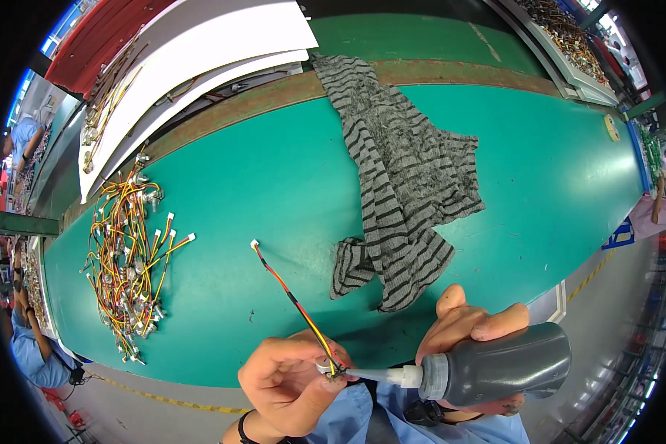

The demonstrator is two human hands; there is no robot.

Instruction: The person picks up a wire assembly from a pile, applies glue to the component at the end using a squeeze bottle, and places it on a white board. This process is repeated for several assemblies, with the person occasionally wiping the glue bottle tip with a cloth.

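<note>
While left hand point(292, 385) pinches, right hand point(459, 325) grips bottle point(510, 364)

Left fingers are closed on a wired component point(304, 314) by the tabletop's point(222, 311) near edge; right fingers wrap the bottle, nozzle point(385, 376) tip at the wire joint point(337, 370), contact unclear.

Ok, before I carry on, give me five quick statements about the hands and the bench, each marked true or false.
1. The right hand holds a dark grey bottle. True.
2. The left hand is empty. False: it holds a wire harness with a white plug at its far end.
3. The bottle's nozzle points away from the left hand. False: it points toward that hand, its tip close to the harness's near end.
4. A striped cloth lies on the green bench. True.
5. The pile of wired parts lies right of the cloth. False: it lies left of it.
</note>
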